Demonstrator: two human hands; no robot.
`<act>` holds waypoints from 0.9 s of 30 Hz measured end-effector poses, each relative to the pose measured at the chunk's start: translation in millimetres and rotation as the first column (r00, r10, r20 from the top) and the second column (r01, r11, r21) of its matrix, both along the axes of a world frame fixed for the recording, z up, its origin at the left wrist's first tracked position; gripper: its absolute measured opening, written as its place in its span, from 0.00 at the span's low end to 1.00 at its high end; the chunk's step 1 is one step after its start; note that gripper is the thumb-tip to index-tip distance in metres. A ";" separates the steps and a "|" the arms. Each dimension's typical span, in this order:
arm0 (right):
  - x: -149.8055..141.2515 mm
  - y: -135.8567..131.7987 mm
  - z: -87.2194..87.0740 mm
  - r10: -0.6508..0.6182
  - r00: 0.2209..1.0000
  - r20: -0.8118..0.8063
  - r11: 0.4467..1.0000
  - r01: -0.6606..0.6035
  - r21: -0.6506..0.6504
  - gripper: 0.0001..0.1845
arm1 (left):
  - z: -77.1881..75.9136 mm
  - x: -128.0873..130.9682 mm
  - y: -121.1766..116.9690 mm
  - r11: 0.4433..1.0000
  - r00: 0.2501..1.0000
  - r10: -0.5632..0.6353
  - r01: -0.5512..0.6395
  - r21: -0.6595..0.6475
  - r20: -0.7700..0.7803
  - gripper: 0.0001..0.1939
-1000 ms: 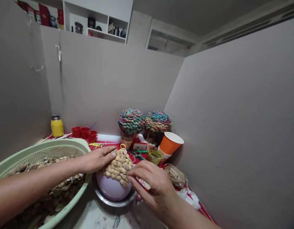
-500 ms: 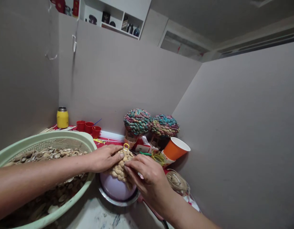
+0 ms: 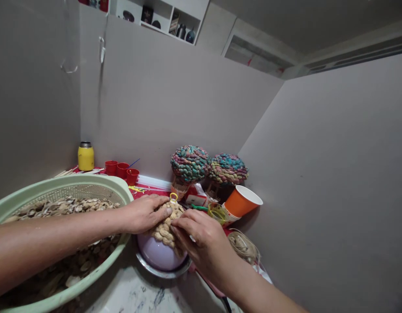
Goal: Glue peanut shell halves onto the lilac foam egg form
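A lilac balloon [image 3: 158, 254] sits in a round metal bowl [image 3: 165, 274], its upper part covered in rows of peanut shells [image 3: 165, 231]. A yellow loop [image 3: 173, 197] stands at its top. My left hand [image 3: 148, 213] holds the shell-covered balloon from the left, thumb on the near shells and fingers stretched toward the top. On the right side, my right hand [image 3: 197, 230] is closed in a pinch, with thumb and forefinger on a peanut shell against the covered surface. The fingertips partly hide that shell.
At left stands a green basket [image 3: 121, 184] of loose shells [image 3: 80, 206]. Behind are red cups [image 3: 123, 170], a yellow bottle [image 3: 85, 157] and two colourful shell-covered balloons [image 3: 189, 163]. Orange paper cups [image 3: 237, 203], coiled twine [image 3: 242, 247] and a pink-handled tool [image 3: 210, 281] lie rightward. Grey panels surround the table.
The camera view has tilted slightly. Both hands keep nearly the same places on the shell-covered balloon, and the right-hand pinch stays closed.
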State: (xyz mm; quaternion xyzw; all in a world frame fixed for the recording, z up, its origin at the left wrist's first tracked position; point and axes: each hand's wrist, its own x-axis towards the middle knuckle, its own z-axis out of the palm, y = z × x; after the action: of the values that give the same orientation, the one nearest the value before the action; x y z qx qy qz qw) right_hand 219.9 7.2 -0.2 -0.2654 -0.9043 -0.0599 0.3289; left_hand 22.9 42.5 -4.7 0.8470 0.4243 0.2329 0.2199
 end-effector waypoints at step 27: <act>3.2 2.8 4.2 0.010 0.999 -0.037 0.980 -0.017 -0.199 0.08 | 28.3 -2.5 -11.0 0.982 0.999 -0.034 0.033 -0.187 -0.006 0.27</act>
State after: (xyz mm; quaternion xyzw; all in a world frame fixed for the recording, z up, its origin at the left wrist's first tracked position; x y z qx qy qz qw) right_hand 223.1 9.9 3.9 -0.2918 -0.9016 0.0377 0.3172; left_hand 20.4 31.5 23.6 0.8307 0.4309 0.1847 0.3002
